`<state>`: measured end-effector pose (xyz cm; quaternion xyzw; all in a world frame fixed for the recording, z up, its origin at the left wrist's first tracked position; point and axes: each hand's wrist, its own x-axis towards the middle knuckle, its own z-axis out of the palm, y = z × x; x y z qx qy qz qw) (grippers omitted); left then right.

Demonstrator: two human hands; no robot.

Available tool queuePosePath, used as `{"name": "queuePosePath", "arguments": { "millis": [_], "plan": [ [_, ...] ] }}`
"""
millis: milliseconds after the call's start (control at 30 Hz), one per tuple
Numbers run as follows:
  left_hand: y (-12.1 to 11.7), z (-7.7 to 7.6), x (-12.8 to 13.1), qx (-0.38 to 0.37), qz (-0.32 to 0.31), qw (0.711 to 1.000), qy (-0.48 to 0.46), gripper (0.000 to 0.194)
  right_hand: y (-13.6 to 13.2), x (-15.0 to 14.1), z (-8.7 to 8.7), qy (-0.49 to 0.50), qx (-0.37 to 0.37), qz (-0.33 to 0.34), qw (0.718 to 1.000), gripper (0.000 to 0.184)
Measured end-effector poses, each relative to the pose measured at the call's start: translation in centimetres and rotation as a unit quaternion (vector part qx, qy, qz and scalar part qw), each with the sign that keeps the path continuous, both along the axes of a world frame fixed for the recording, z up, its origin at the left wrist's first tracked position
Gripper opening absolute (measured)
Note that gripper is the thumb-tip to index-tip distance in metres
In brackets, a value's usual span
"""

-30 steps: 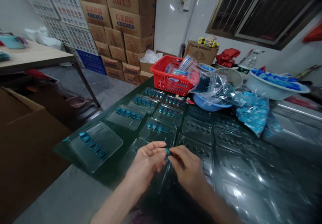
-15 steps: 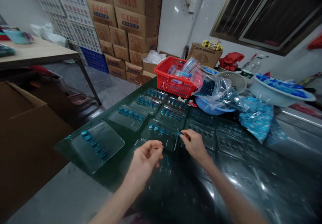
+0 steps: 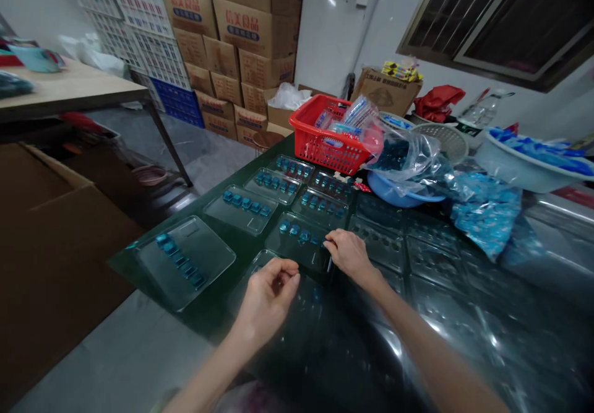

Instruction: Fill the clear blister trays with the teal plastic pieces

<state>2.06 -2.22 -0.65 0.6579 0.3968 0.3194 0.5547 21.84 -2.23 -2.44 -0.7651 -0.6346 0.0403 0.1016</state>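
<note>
Clear plastic trays (image 3: 211, 239) lie on the dark green tabletop, several with a row of small blue block-like pieces (image 3: 245, 204). My right hand (image 3: 350, 255) is closed in a pinch at the right end of the row in the middle tray (image 3: 292, 251). Its fingertips mostly hide the small blue piece they press on. Close to the front edge of that tray, my left hand (image 3: 269, 292) hovers with thumb and fingers curled together. Whatever it may hold is too small or hidden to make out.
Behind the trays stand a red basket (image 3: 325, 147) of plastic packs and a blue basin (image 3: 403, 193) under a clear bag. A patterned blue bag (image 3: 485, 212) and a white basin (image 3: 520, 162) are at right. More moulded trays (image 3: 434, 261) cover the table's right side.
My right hand has moved from beside the middle tray onto the end of its row, with the small blue piece. The left hand stays nearly in place; the view has shifted slightly.
</note>
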Motion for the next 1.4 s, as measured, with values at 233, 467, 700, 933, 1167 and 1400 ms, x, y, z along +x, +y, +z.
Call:
{"name": "queuePosePath", "arguments": {
  "millis": [233,467,700,933,1167,1400],
  "plan": [
    [-0.6,-1.1,0.3,0.17,-0.032,0.979,0.105,0.013,-0.8,-1.1,0.9,-0.021,-0.016,-0.017,1.0,0.022],
    [-1.0,-1.1,0.0,0.232,-0.027,0.96,0.156,0.014,-5.7,-2.6,3.1,0.014,0.018,0.126,0.992,0.021],
    [-1.2,-1.2,0.4,0.249,-0.032,0.951,0.18,0.015,-6.4,-4.6,1.9,-0.022,-0.055,0.143,0.988,0.008],
    [-1.4,-1.0,0.3,0.239,-0.021,0.958,0.159,0.016,-6.6,-4.0,1.0,0.024,-0.021,0.107,0.994,0.011],
    [-1.7,-1.1,0.8,0.249,-0.037,0.956,0.152,0.015,-6.7,-2.8,0.8,0.103,0.01,0.101,0.99,0.011],
    [-1.6,-1.3,0.7,0.275,-0.055,0.943,0.181,0.016,-6.6,-3.1,0.5,0.165,0.039,0.072,0.983,0.008]
  ]
}}
